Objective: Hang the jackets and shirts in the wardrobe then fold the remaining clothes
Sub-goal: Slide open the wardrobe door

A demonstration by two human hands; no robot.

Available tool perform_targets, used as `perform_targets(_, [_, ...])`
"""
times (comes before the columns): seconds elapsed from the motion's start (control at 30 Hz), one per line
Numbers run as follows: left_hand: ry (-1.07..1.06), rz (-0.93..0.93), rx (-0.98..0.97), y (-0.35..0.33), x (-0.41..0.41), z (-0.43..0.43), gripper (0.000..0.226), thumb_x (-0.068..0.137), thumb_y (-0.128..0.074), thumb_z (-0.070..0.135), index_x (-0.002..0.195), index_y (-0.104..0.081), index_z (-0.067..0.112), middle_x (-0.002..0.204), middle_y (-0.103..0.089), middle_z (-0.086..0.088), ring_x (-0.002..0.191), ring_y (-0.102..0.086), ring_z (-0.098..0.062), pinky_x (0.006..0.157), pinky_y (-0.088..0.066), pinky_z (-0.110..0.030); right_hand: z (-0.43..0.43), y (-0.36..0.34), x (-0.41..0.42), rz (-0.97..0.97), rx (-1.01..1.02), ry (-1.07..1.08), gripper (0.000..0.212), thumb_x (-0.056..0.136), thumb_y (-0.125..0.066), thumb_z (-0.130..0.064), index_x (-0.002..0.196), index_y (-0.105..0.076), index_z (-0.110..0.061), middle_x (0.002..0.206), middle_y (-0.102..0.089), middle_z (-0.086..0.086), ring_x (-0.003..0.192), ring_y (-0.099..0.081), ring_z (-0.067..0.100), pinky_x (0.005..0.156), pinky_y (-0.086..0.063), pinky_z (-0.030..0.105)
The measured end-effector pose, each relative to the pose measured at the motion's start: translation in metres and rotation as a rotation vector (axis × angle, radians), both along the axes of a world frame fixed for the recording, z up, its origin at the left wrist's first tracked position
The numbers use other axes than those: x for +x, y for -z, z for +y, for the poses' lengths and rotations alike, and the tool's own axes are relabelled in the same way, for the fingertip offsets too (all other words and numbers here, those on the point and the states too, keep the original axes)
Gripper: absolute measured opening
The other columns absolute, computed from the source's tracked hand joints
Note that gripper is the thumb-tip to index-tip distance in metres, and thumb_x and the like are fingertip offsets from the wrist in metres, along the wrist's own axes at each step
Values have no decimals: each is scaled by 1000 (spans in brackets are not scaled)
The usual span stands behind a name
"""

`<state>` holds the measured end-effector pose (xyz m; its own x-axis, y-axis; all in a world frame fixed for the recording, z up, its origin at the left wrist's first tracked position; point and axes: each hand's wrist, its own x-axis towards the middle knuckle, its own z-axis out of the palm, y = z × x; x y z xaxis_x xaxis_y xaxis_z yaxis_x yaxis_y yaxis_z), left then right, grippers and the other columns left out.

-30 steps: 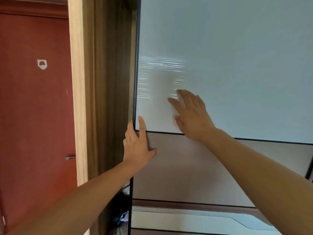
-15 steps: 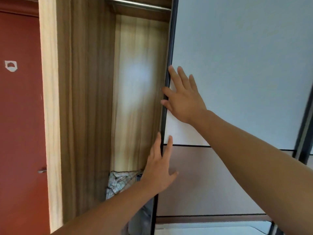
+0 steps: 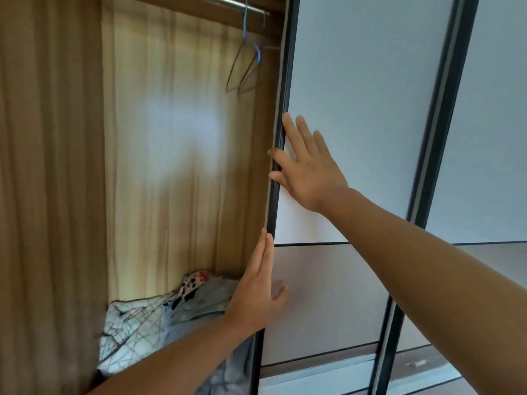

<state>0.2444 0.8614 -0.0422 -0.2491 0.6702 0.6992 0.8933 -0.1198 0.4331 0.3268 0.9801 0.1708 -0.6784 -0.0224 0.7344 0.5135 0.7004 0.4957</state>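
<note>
The wardrobe (image 3: pixel 171 166), wood-grained inside, stands open on the left; its right part is hidden behind a pale sliding door (image 3: pixel 356 109). Blurred wire hangers (image 3: pixel 245 67) hang from the rail (image 3: pixel 228 2). Crumpled fabric (image 3: pixel 171 315) lies low inside, partly covered by a forearm. The left hand (image 3: pixel 256 292) and right hand (image 3: pixel 305 169), fingers straight, press the door's dark edge.

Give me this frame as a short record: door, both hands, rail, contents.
door: partly open, interior showing to its left
left hand: flat, fingers straight, on the door's edge at the lower panel
right hand: fingers spread, on the upper panel at the edge
rail: metal, across the top
hangers: wire, bare, on the rail beside the door
clothes: loose pile on the floor inside
</note>
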Motion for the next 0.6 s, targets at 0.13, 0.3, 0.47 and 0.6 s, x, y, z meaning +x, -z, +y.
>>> perform_targets(0.13, [66, 49, -56, -7, 20, 32, 100, 98, -58, 25, 154, 25, 31, 157, 34, 27, 141, 17, 18, 98, -6, 10, 33, -1, 34, -8, 3, 95, 47, 105, -27, -52, 136, -48, -22, 167, 13, 19, 154, 8, 42, 120, -10, 65])
perform_targets(0.3, [146, 101, -85, -11, 49, 85, 97, 98, -58, 25, 157, 19, 28, 157, 33, 26, 149, 11, 8, 106, -8, 3, 76, 2, 79, -26, 2, 224, 52, 105, -27, -52, 145, -42, -23, 166, 17, 20, 154, 11, 38, 119, -4, 67])
perform_targets(0.47, [204, 97, -140, -15, 79, 129, 98, 97, -57, 28, 155, 21, 35, 156, 33, 30, 150, -19, -4, 104, -41, -14, 116, 1, 117, -49, 66, 381, 66, 103, -18, -59, 161, -14, -28, 163, 23, 23, 151, 23, 37, 117, 4, 68])
perform_targets(0.6, [198, 86, -184, -17, 100, 159, 98, 97, -58, 30, 156, 20, 35, 156, 33, 30, 135, -45, -21, 99, -52, -38, 138, 1, 139, -23, 124, 487, 72, 101, -15, -64, 161, 6, -30, 164, 22, 22, 150, 25, 39, 114, 6, 71])
